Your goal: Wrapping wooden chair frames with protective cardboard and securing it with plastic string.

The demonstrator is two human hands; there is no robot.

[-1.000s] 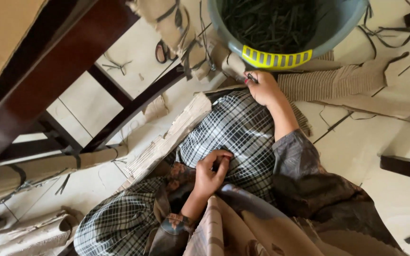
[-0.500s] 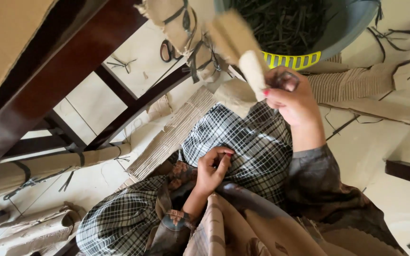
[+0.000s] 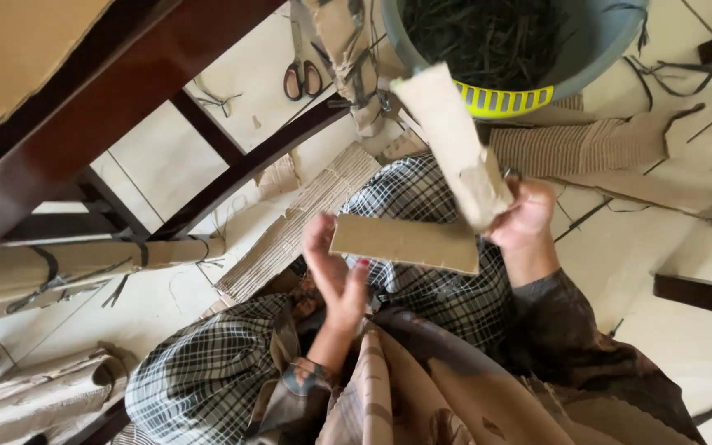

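Above the plaid lap, right hand (image 3: 529, 216) grips a bent brown cardboard strip (image 3: 422, 198); open left hand (image 3: 335, 268) steadies it. Loose support could let it slip floorward.

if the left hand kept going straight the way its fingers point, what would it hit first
Probably the flat cardboard strip: the left hand points its fingers up beside the strip's near end and seems to touch it already. Beyond lies corrugated cardboard on the floor; depth is unclear.

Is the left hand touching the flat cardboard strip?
Touching. The head view shows the left hand with its fingers against the end of the cardboard strip.
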